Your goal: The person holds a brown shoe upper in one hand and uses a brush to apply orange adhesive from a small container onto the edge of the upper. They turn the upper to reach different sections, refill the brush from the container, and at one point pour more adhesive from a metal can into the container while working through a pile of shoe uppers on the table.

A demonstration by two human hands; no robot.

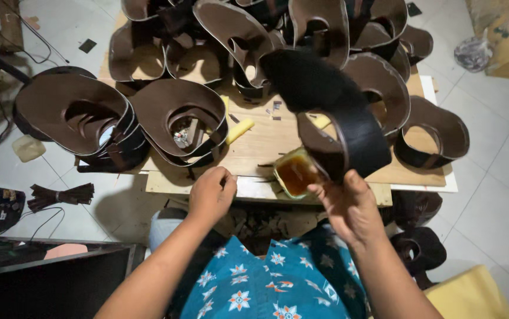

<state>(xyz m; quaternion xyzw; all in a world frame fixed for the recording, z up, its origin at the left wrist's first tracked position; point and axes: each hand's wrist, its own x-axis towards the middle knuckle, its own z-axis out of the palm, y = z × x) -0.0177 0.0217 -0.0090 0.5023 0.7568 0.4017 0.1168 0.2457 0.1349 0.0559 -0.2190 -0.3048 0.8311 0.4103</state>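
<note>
My right hand holds up a curved dark brown leather piece, gripping its lower edge above the table's front. Just left of it a small tin of amber glue sits at the edge of the wooden board. My left hand hovers at the board's front edge with its fingers curled in; whether they pinch anything is hidden. A yellow stick-like tool lies on the board ahead of the left hand.
Several looped brown leather pieces crowd the board from left to back, with another at the right. A bundle of dark strips lies on the tiled floor at left. More dark leather pieces sit under the table's right side.
</note>
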